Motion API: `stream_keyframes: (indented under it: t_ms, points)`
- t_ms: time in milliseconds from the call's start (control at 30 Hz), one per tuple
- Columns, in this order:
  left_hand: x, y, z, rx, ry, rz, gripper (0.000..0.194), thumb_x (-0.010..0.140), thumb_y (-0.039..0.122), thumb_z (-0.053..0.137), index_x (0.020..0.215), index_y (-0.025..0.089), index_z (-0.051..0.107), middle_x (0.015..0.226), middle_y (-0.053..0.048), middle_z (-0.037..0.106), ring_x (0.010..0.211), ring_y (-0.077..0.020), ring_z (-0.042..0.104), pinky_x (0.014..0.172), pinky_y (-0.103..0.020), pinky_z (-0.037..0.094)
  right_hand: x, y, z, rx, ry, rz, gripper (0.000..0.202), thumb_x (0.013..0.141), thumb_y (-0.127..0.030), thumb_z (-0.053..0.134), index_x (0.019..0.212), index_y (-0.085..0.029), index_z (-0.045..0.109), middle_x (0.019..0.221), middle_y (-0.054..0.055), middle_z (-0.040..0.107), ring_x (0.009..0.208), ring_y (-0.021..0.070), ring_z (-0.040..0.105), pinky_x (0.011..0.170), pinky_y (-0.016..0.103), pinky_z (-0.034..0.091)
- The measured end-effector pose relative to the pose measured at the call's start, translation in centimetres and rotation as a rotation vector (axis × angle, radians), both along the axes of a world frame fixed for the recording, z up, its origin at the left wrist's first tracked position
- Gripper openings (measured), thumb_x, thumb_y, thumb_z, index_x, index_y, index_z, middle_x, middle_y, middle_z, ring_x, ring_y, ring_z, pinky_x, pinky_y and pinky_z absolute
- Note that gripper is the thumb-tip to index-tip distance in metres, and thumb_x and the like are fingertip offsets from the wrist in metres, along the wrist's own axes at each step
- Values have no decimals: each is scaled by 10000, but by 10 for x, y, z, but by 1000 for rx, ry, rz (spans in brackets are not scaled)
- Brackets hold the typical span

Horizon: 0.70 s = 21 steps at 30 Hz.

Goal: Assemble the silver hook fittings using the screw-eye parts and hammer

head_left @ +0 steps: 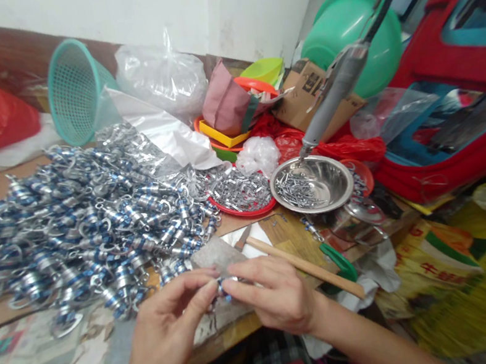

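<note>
My left hand (173,320) and my right hand (279,292) meet at the table's front edge. Their fingertips pinch a small blue-and-silver metal fitting (221,287) from both sides; the fingers cover much of it. Just behind the fingertips lies a flat grey block (221,255). To the left spreads a big heap of similar blue-and-silver fittings (90,221), many with rings or hooks. A tool with a long wooden handle (309,267) rests right of my right hand.
A steel bowl (341,180) holds thin metal pins, beside a red plate (248,211) of small metal pieces. Over the bowl slants a grey rod-like tool (333,94). Behind are a turquoise basket (74,92), plastic bags (163,77) and a green basin (351,25). A green-handled tool (339,262) lies right.
</note>
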<state>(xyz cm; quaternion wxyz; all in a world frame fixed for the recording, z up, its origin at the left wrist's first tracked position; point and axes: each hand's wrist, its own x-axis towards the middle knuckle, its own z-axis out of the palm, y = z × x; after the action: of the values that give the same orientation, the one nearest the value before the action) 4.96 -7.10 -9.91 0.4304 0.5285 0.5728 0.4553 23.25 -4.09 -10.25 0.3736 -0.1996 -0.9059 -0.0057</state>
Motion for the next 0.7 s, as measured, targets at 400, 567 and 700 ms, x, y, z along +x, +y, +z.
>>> stream_keyframes:
  t_ms: [400,567,700]
  points:
    - [18,-7,-24,-181,-479,172,618,557,335,742,1117,215,509,805,-10,715,822,-194,659,700,-228,530,-14,11,-3,-699,119,-55,134,736,-257,632,763,-151,709,657,23,667,590,103,606,544,173,467]
    - [13,-1,-21,-277,-502,69,656,587,390,711,1159,237,430,750,-8,695,724,-205,669,633,-269,537,12,103,0,-500,-304,-717,240,875,-163,434,1010,-205,628,1010,33,646,942,117,579,802,215,440]
    - [9,3,-21,-305,-477,-20,645,572,399,719,1126,234,433,687,4,672,640,-176,643,545,-238,503,20,163,-11,-532,-488,-831,199,859,-249,493,1020,-163,573,1032,66,591,926,176,571,793,349,464]
